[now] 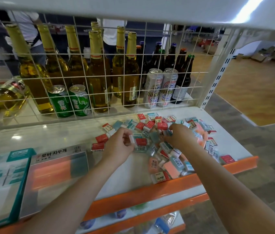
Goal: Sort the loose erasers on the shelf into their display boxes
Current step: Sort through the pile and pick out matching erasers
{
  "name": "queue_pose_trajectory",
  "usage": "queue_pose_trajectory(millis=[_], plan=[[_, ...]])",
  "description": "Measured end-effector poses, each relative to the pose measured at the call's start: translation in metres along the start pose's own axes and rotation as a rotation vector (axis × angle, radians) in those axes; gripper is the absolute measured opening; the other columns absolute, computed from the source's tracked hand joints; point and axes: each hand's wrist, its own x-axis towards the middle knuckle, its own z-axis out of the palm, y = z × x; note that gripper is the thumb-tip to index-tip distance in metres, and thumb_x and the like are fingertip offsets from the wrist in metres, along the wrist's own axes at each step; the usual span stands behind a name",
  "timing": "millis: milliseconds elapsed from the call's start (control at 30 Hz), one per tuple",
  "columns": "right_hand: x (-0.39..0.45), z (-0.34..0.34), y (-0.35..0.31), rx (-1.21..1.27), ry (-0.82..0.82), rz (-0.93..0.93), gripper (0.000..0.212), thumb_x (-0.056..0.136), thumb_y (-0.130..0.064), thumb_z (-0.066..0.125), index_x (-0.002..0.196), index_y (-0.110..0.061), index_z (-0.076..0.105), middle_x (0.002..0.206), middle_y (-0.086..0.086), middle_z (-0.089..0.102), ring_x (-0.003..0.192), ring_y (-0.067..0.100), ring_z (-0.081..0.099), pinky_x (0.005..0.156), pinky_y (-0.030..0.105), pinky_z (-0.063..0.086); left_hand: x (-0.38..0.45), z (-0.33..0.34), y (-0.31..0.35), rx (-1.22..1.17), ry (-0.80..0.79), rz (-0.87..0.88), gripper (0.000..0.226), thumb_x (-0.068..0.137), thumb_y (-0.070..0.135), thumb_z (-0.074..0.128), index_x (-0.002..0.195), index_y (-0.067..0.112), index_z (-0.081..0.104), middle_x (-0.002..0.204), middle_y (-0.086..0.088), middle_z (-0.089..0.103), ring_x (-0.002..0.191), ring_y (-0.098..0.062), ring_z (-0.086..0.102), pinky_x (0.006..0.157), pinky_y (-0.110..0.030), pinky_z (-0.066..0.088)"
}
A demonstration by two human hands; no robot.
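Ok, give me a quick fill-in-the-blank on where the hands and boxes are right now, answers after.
1. The left hand pinches a ____ eraser at the pile's edge.
2. The right hand reaches into the pile of loose erasers, which lies on the ____ side of the shelf.
3. The teal display box stands to the ____ of the silver display box.
4. Behind the wire grid stand bottles and ____.

Missing words: white; right; left; cans

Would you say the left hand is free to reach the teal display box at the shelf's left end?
Probably yes: nothing stands between the left hand and the teal display box, though its fingers already hold an eraser.
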Motion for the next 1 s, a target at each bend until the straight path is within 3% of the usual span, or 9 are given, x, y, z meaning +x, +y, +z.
queue_pose_trajectory(millis=[200,333,433,567,633,733,800,900,1000], plan=[[0.001,0.007,-0.005,0.113,-0.015,-0.052,0.024,0.088,-0.025,0.058,0.108,-0.012,0.059,0.101,0.006,0.065,0.081,0.019,0.061,0.071,0.029,0.053,0.001,-0.008,-0.005,-0.189,-0.039,-0.018,0.036,0.079,0.002,0.068,0.095,0.030,0.052,0.102,0.009,0.057,0.099,-0.012,0.060,0.085,-0.034,0.054],[-0.007,0.011,-0.015,0.207,-0.030,-0.176,0.032,0.085,-0.025,0.061,0.117,-0.025,0.059,0.115,0.003,0.062,0.083,0.020,0.064,0.075,0.037,0.057,-0.003,-0.017,-0.009,-0.231,-0.088,-0.020,0.027,0.081,0.000,0.066,0.096,0.021,0.060,0.104,0.005,0.063,0.098,-0.013,0.063,0.070,-0.024,0.054],[-0.016,0.012,-0.021,0.180,-0.040,-0.278,0.033,0.085,-0.024,0.061,0.117,-0.021,0.059,0.119,0.003,0.057,0.097,0.020,0.059,0.081,0.030,0.051,-0.008,-0.024,-0.012,-0.238,-0.105,-0.037,0.027,0.079,-0.001,0.066,0.092,0.021,0.059,0.105,-0.002,0.065,0.097,-0.015,0.063,0.075,-0.030,0.054],[-0.032,0.012,-0.028,0.177,-0.087,-0.295,0.041,0.084,-0.022,0.062,0.125,-0.018,0.055,0.119,0.003,0.058,0.097,0.020,0.057,0.075,0.024,0.044,-0.018,-0.029,-0.017,-0.167,-0.141,-0.054,0.032,0.078,-0.001,0.067,0.084,0.028,0.057,0.096,-0.002,0.066,0.089,-0.013,0.065,0.078,-0.032,0.054],[-0.041,0.013,-0.030,0.186,-0.117,-0.297,0.042,0.083,-0.019,0.063,0.124,-0.017,0.053,0.116,0.004,0.060,0.095,0.020,0.058,0.073,0.025,0.047,-0.023,-0.029,-0.020,-0.122,-0.166,-0.077,0.036,0.076,-0.002,0.067,0.082,0.031,0.055,0.094,-0.001,0.067,0.087,-0.013,0.065,0.079,-0.033,0.053],[-0.052,0.016,-0.032,0.222,-0.110,-0.293,0.036,0.082,-0.017,0.064,0.116,-0.016,0.050,0.106,0.003,0.061,0.086,0.017,0.058,0.073,0.027,0.051,-0.029,-0.030,-0.022,-0.088,-0.193,-0.094,0.027,0.077,0.000,0.069,0.088,0.022,0.057,0.095,-0.001,0.064,0.087,-0.013,0.063,0.072,-0.021,0.049],[-0.057,0.018,-0.032,0.255,-0.066,-0.280,0.029,0.083,-0.018,0.064,0.108,-0.015,0.050,0.093,-0.001,0.059,0.077,0.014,0.053,0.065,0.023,0.045,-0.032,-0.031,-0.022,-0.081,-0.194,-0.092,0.022,0.079,0.004,0.069,0.096,0.016,0.061,0.096,-0.001,0.063,0.084,-0.010,0.060,0.066,-0.012,0.044],[-0.060,0.016,-0.031,0.316,0.026,-0.246,0.019,0.083,-0.014,0.064,0.097,-0.013,0.051,0.075,-0.009,0.050,0.072,0.015,0.050,0.057,0.024,0.039,-0.034,-0.032,-0.021,-0.048,-0.173,-0.085,0.021,0.081,0.007,0.066,0.103,0.009,0.065,0.096,-0.003,0.065,0.084,-0.011,0.060,0.063,-0.011,0.042],[-0.064,0.012,-0.029,0.356,0.071,-0.237,0.024,0.086,-0.011,0.060,0.109,-0.015,0.058,0.091,-0.003,0.059,0.076,0.013,0.051,0.063,0.022,0.039,-0.035,-0.032,-0.020,0.008,-0.179,-0.102,0.025,0.079,0.003,0.067,0.103,0.009,0.064,0.096,-0.002,0.062,0.081,-0.012,0.056,0.061,-0.011,0.039]])
